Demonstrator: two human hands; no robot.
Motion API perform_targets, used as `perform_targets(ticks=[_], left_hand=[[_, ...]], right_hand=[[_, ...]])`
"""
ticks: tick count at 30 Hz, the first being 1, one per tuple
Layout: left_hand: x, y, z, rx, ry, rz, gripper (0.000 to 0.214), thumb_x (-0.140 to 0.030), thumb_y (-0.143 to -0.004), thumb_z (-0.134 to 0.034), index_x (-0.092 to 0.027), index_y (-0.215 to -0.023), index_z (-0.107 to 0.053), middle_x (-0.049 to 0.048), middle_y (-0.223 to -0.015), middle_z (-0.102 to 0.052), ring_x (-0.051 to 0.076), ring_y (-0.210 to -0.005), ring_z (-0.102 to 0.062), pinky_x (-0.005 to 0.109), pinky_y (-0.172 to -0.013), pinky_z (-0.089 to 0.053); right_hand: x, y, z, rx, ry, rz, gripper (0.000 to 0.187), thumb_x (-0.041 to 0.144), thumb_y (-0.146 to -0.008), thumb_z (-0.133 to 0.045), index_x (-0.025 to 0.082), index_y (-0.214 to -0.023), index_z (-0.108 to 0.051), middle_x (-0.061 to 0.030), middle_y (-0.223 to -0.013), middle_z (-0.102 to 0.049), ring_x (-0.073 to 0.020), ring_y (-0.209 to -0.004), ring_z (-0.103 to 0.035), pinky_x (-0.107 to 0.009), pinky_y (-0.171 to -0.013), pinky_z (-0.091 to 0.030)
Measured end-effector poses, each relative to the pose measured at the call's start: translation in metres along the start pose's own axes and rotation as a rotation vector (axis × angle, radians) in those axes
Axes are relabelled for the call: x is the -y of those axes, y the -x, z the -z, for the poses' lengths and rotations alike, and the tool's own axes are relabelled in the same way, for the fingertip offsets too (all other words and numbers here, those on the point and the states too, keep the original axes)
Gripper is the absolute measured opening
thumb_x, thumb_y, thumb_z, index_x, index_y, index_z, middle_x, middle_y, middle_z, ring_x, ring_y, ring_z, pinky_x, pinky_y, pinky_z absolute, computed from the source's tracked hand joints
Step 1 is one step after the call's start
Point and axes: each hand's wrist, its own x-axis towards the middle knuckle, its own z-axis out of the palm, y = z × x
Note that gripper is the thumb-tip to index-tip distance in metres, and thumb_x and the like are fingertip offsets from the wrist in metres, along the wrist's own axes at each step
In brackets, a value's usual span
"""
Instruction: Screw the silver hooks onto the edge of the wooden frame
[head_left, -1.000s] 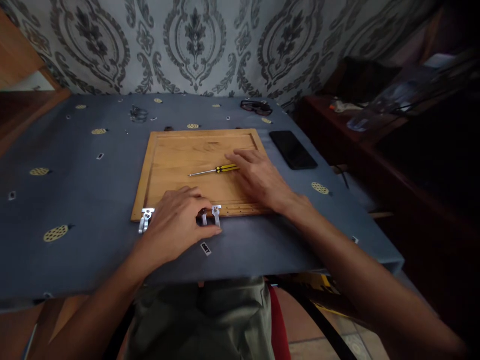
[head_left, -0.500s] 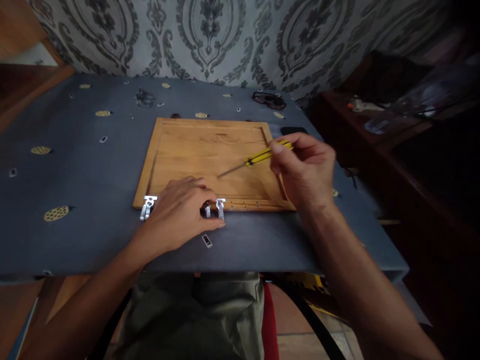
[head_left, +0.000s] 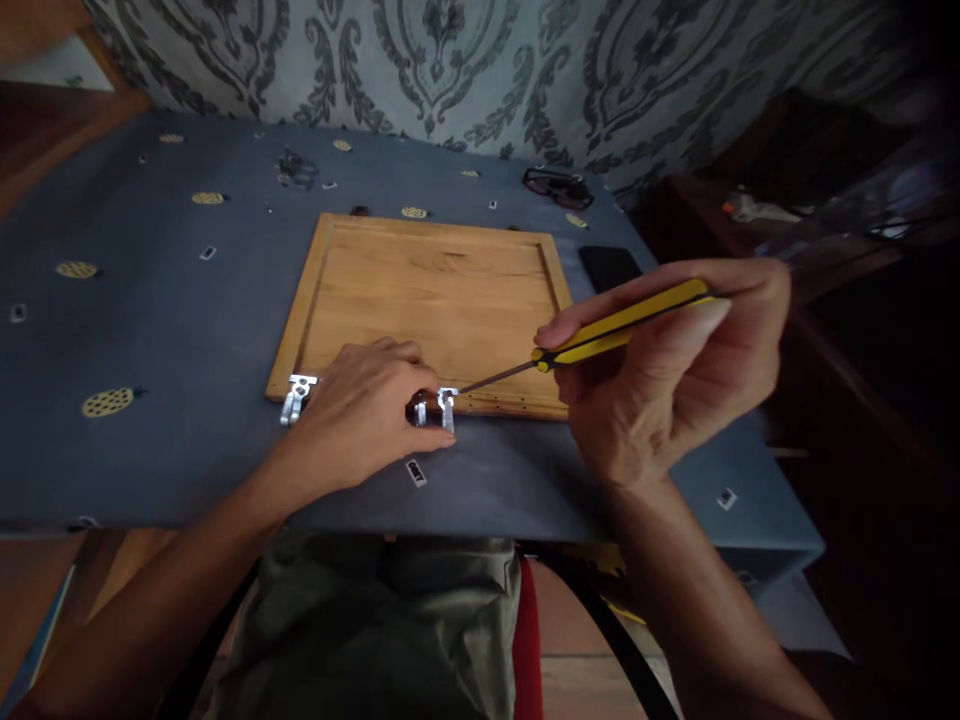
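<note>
A framed wooden panel (head_left: 442,300) lies flat on the cloth-covered table. My left hand (head_left: 360,410) rests over its near edge, thumb and fingers closed around a silver metal hinge (head_left: 448,400); part of the hinge is hidden by the fingers. In my right hand (head_left: 682,390) is a screwdriver (head_left: 622,325) with a yellow and black handle, gripped between thumb and fingers. Its thin shaft points left and down, with the tip at or very near the hinge; contact cannot be made out. A second silver hinge (head_left: 298,398) sits at the panel's near left corner.
Beyond the panel, dark-framed glasses (head_left: 559,187) and a small tangled clear object (head_left: 296,170) lie on the blue patterned tablecloth (head_left: 172,350). A black phone-like slab (head_left: 609,267) is right of the panel. A patterned curtain (head_left: 442,70) hangs behind the table.
My right hand has come rightward and nearer to me, turning the screwdriver so its tip shifts down to the hinge. My left hand keeps its hold. The view has tilted slightly.
</note>
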Motion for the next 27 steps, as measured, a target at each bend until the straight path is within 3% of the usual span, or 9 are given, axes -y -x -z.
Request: perform_targets(ticks=[17, 23, 27], left_hand=[[0.000, -0.001, 0.001, 0.011, -0.010, -0.004, 0.023, -0.041, -0.083, -0.092, -0.022, -0.091, -0.082, 0.0037, -0.099, -0.074, 0.030, -0.106, -0.067, 0.044, -0.090, -0.047], [0.000, 0.000, 0.001, -0.003, -0.011, -0.021, 0.021, -0.040, -0.083, -0.092, -0.022, -0.090, -0.082, 0.0039, -0.099, -0.074, 0.030, -0.104, -0.067, 0.043, -0.088, -0.046], [0.000, 0.000, 0.001, -0.014, -0.005, -0.024, 0.020, -0.039, -0.083, -0.092, -0.023, -0.088, -0.081, 0.0033, -0.096, -0.074, 0.029, -0.102, -0.067, 0.041, -0.086, -0.045]], right_hand=[[-0.014, 0.002, 0.007, 0.075, 0.113, 0.052, 0.024, 0.052, -0.105, -0.069, 0.029, -0.102, -0.066, 0.0058, -0.076, -0.074, -0.0096, -0.052, -0.064, -0.019, -0.033, -0.037], [-0.009, 0.005, 0.007, 0.069, 0.166, -0.064, 0.027, 0.058, -0.101, -0.071, 0.031, -0.102, -0.065, 0.0044, -0.080, -0.075, -0.0115, -0.053, -0.063, -0.023, -0.038, -0.039], [-0.009, 0.006, 0.007, 0.066, 0.169, -0.057, 0.026, 0.056, -0.101, -0.072, 0.031, -0.102, -0.065, 0.0033, -0.080, -0.075, -0.0126, -0.053, -0.063, -0.025, -0.038, -0.039]])
